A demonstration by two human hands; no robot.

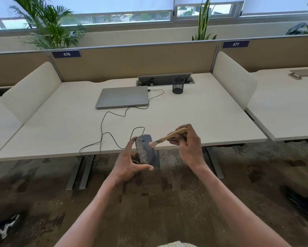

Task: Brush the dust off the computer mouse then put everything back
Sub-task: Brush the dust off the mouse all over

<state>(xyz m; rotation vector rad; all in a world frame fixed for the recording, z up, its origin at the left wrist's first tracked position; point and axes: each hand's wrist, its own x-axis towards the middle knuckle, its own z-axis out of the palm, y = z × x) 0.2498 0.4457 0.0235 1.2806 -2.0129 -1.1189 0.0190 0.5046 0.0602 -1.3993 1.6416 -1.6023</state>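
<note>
My left hand [130,161] holds a dark grey wired mouse [146,150] tilted on its side, just past the desk's front edge. Pale dust streaks cover the mouse's left flank. My right hand [187,145] grips a small wooden-handled brush [169,137], and its pale bristles touch the mouse's upper right side. The mouse's black cable [103,125] loops over the desk [203,118] back toward the closed silver laptop [123,97].
A black mesh pen cup [178,85] stands right of the laptop, by an open cable tray [164,78] at the back. White side dividers [233,77] flank the desk. Dark patchy carpet and desk legs [82,173] lie below.
</note>
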